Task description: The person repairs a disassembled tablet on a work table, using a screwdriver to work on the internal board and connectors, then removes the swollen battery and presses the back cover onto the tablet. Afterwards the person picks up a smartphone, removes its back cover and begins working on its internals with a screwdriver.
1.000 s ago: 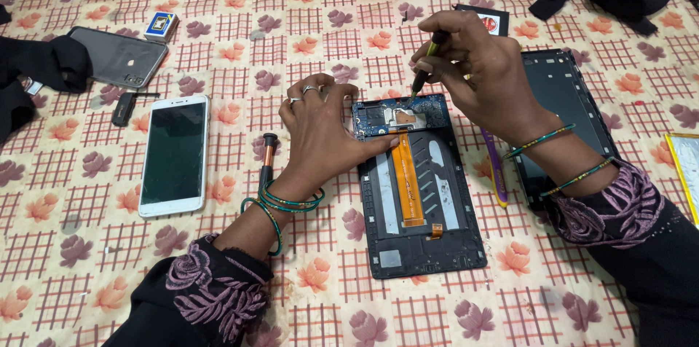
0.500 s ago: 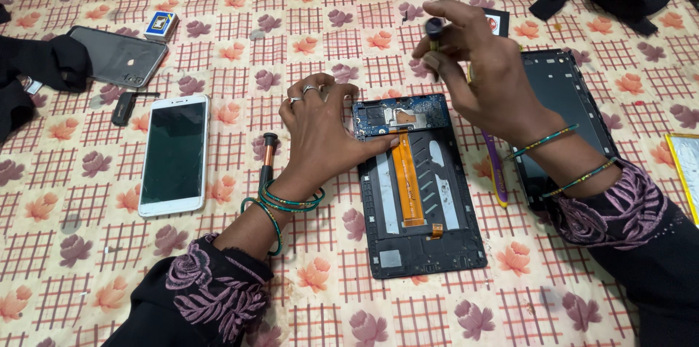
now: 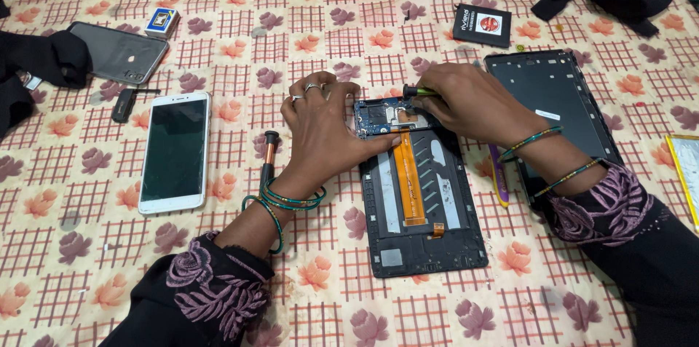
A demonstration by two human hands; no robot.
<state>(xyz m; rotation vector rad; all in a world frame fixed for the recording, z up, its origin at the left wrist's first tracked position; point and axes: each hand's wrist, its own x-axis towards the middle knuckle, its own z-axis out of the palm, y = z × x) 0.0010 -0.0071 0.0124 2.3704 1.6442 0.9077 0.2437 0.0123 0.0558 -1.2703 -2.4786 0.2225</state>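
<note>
phone repair bench, opened tablet (image 3: 422, 194), loose phones (image 3: 175, 150), floral tablecloth (image 3: 306, 26)

A small blue-and-yellow rectangular box (image 3: 161, 21) lies at the far left of the patterned cloth. A black square packet with a red-and-white round label (image 3: 482, 25) sits far right of centre. A white smartphone's dark, blank screen (image 3: 175, 149) faces up, left of the hands.

A floral checked tablecloth (image 3: 306, 41) carries an opened tablet (image 3: 422, 201), white phone (image 3: 175, 150), grey phone (image 3: 120, 52) and black back cover (image 3: 557, 110).
</note>
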